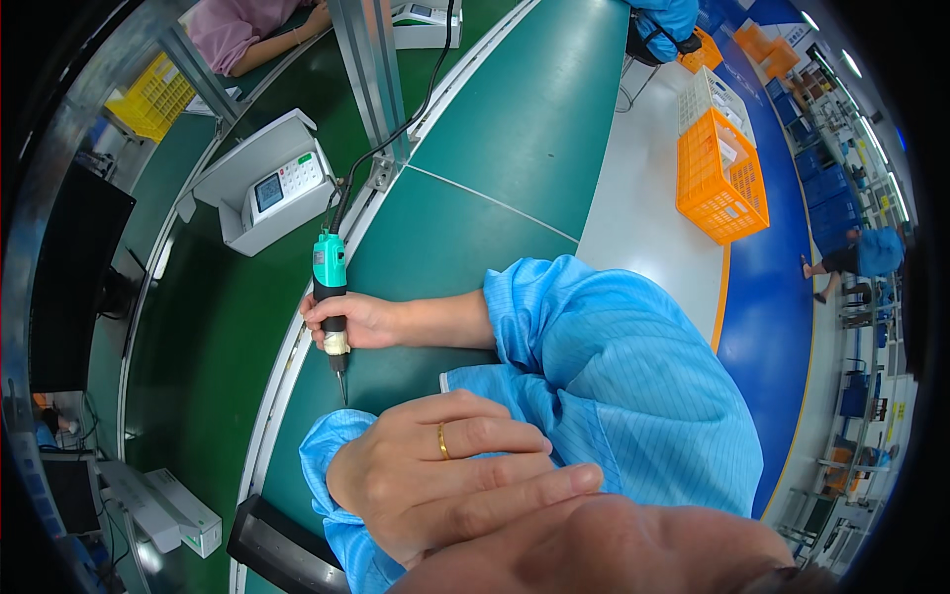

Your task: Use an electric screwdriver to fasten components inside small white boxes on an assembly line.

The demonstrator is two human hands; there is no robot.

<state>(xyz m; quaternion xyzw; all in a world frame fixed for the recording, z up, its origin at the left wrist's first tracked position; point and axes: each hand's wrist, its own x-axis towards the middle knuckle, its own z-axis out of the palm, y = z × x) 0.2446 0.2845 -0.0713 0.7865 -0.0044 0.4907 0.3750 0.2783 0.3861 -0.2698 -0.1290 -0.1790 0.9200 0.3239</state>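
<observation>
An electric screwdriver [330,265] with a teal and black body is gripped in my right hand [361,321], fingers wrapped round its lower part. Its thin bit [342,384] points toward the lower edge of the view, close to my left cuff. A black cable [407,121] leads from its top up past a metal post. My left hand [445,475] is raised close to the camera, its back showing and a gold ring on one finger. Those fingers stretch out to the right, side by side; the palm is hidden. Under both arms lies a green work surface [396,255].
Left of the bench's pale rail, an open white box [247,230] holds a white keypad device [285,188] on a green belt [188,386]. A metal post [364,74] rises beside the rail. Orange crates [720,188] stand on the right. A co-worker's sleeve [230,30] shows at upper left.
</observation>
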